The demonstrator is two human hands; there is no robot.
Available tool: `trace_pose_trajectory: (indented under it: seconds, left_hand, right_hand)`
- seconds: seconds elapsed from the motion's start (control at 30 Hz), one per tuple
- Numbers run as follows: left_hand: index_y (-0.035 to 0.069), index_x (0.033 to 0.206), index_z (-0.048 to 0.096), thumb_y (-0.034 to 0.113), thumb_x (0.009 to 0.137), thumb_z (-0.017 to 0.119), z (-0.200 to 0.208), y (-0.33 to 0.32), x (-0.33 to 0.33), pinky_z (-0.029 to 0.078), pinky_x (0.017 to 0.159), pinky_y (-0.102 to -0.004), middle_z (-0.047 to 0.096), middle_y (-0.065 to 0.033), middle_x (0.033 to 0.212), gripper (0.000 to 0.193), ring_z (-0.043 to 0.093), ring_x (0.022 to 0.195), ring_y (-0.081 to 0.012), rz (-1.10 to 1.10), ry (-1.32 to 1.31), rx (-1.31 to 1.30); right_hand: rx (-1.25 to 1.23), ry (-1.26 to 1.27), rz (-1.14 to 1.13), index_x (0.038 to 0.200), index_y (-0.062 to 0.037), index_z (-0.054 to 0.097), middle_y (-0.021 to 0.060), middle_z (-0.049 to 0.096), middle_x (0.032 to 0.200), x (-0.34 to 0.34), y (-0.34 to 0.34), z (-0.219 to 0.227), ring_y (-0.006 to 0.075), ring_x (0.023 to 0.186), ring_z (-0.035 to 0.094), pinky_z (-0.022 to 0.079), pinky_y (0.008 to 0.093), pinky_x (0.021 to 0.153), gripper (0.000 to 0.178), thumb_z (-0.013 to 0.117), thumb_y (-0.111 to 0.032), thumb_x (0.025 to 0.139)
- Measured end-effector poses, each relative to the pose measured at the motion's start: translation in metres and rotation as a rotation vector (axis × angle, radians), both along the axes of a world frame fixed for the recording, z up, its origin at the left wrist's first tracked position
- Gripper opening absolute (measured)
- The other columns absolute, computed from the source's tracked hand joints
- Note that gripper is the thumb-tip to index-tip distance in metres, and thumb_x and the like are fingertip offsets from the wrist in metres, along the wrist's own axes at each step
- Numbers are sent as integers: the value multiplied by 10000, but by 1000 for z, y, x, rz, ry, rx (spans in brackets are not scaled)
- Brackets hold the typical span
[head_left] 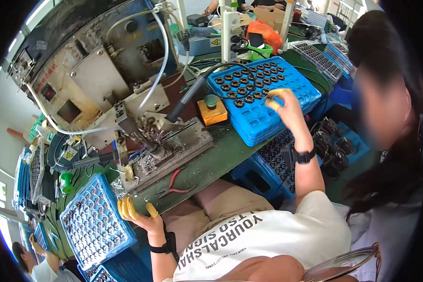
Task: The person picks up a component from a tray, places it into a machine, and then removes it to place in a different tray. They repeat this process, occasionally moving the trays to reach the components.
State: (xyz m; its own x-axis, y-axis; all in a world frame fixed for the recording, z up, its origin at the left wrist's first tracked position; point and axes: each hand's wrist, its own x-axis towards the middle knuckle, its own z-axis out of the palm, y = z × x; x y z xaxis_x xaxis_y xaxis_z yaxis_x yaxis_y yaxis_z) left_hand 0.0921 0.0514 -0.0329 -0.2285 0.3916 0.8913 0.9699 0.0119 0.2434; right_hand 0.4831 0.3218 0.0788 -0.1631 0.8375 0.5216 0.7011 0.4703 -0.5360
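My right hand point(285, 106), with yellow finger covers, is over the blue tray point(298, 89) at the upper right. Its thumb and fingers close around a small round dark part point(268, 98). Rows of similar black-and-metal parts sit in that tray's pockets, and the pockets nearest me hold none. My left hand point(138, 217), also in yellow finger covers, is low at the bench edge beside a second blue tray point(129, 235) of shiny round parts. Its fingers point up with the thumb apart, and I see nothing held between them.
A metal machine point(94, 75) with hoses fills the upper left; its fixture point(157, 150) is strewn with metal scraps. Red-handled pliers point(175, 181) lie at the bench edge. An orange box with a green button point(212, 110) stands by the right tray. Another person point(385, 94) sits at right.
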Motion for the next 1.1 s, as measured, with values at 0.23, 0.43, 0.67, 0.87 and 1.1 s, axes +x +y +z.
trace_pose_trajectory:
  seconds: [0.23, 0.43, 0.67, 0.87, 1.1]
  left_hand:
    - [-33, 1321, 394, 338, 936, 535, 2, -1, 0, 259, 1064, -524, 451, -207, 1315, 553, 385, 1229, -405, -8, -97, -46]
    - [-27, 1340, 403, 237, 927, 561, 47, -24, -5, 250, 1082, -480, 441, -195, 1363, 515, 376, 1281, -361, 126, 6, -68]
    - [47, 1278, 525, 196, 904, 586, 121, -51, -74, 301, 1052, -466, 455, -171, 1340, 407, 402, 1257, -339, 344, -53, -301]
    - [44, 1297, 513, 171, 867, 642, 138, -84, -117, 346, 1023, -434, 509, -172, 1294, 466, 459, 1200, -341, 452, 91, -369]
    - [99, 1154, 635, 173, 782, 699, 123, -86, -200, 469, 879, -403, 659, -140, 1089, 385, 621, 1008, -300, 470, -214, -552]
  right_hand:
    - [-53, -181, -246, 1173, -114, 652, 191, 581, 1141, 35, 70, -35, 359, 1057, 551, 451, 417, 913, 439, 740, -277, 776]
    - [-13, -219, -310, 1207, -109, 622, 178, 534, 1232, 29, 59, -40, 368, 1130, 506, 438, 439, 938, 426, 697, -278, 822]
    - [77, -251, -364, 1222, -76, 594, 202, 557, 1165, 27, 59, -39, 387, 1054, 540, 472, 442, 874, 403, 634, -274, 873]
    - [139, -399, -411, 1197, -42, 582, 219, 589, 1108, 22, 78, -47, 400, 1019, 556, 459, 471, 873, 448, 648, -308, 843]
    - [231, -448, -300, 1260, -13, 536, 275, 587, 1129, 73, 111, -84, 422, 1044, 552, 432, 483, 894, 508, 614, -341, 880]
